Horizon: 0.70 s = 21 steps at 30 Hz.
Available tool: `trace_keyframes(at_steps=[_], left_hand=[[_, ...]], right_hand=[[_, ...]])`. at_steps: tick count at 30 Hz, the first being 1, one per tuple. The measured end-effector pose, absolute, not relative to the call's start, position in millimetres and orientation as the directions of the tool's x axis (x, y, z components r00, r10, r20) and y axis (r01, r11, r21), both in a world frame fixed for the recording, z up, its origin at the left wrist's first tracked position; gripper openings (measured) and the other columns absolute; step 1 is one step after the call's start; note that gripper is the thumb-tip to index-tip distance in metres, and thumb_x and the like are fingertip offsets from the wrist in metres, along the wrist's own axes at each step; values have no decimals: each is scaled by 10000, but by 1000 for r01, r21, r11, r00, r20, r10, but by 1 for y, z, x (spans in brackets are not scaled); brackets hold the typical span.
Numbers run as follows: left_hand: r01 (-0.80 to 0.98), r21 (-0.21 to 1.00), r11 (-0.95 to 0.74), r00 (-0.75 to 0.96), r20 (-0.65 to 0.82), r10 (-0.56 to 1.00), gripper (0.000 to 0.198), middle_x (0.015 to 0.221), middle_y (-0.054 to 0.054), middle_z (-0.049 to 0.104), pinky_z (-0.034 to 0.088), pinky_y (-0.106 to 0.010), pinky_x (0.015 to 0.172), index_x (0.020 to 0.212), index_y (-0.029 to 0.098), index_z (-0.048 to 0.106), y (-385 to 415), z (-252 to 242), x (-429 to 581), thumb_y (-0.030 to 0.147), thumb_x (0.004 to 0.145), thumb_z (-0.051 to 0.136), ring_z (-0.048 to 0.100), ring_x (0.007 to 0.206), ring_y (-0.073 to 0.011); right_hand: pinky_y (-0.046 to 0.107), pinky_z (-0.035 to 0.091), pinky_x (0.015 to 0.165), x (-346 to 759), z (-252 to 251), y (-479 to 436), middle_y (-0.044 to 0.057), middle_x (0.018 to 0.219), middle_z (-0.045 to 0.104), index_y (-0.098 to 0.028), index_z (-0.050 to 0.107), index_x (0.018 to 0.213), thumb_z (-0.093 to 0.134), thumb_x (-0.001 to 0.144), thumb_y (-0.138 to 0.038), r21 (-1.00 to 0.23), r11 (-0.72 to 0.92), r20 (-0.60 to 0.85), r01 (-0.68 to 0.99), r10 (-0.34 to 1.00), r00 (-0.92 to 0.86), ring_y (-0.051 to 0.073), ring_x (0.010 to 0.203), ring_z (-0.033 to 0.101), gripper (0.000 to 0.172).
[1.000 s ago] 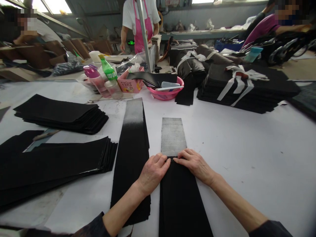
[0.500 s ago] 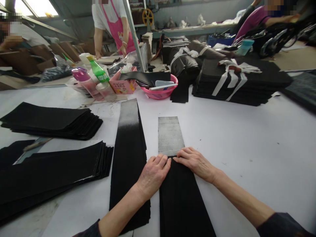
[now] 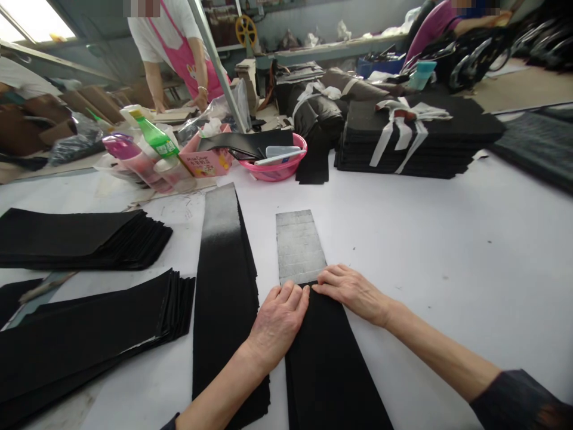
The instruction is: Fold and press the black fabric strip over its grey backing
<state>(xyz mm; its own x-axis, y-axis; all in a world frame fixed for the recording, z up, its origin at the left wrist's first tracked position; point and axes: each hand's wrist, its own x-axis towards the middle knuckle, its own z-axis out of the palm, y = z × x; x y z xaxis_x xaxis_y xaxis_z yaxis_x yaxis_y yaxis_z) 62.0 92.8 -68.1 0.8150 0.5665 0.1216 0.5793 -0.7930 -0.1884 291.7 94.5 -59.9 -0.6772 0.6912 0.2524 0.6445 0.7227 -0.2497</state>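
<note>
A long black fabric strip (image 3: 331, 358) lies lengthwise before me, its far edge across a grey, faintly lined panel (image 3: 298, 242). My left hand (image 3: 280, 316) is closed at the left of that edge, thumb and fingers pinching it. Close beside it, my right hand (image 3: 351, 289) pinches the same edge from the right, the two thumbs almost meeting. What lies under the fingertips is hidden. To the left, another black strip (image 3: 224, 286) with a shiny far end runs parallel, partly behind my left forearm.
Stacks of black pieces (image 3: 67, 236) and black strips (image 3: 98, 328) lie on the left. Across the white table (image 3: 425, 257) stand a pink basin (image 3: 273, 170), a green bottle (image 3: 154, 134) and a tied black bundle (image 3: 416, 134). A person in a pink apron (image 3: 190, 57) stands beyond.
The view has shifted slightly, so background things sit farther left. Both hands stay at the strip's edge, with hardly any movement against it.
</note>
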Motion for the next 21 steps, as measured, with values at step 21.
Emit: trace_keyframes(at_steps=[21], left_hand=[[569, -222, -791, 818, 53, 573, 500, 1029, -72, 520, 458, -403, 882, 1390, 195, 389, 94, -61, 74, 127, 903, 478, 505, 1007, -234]], right_hand=[[325, 436, 849, 314, -68, 95, 58, 1014, 572, -172, 638, 1053, 461, 998, -172, -347, 701, 227, 623, 708, -669, 190, 948, 492, 186]])
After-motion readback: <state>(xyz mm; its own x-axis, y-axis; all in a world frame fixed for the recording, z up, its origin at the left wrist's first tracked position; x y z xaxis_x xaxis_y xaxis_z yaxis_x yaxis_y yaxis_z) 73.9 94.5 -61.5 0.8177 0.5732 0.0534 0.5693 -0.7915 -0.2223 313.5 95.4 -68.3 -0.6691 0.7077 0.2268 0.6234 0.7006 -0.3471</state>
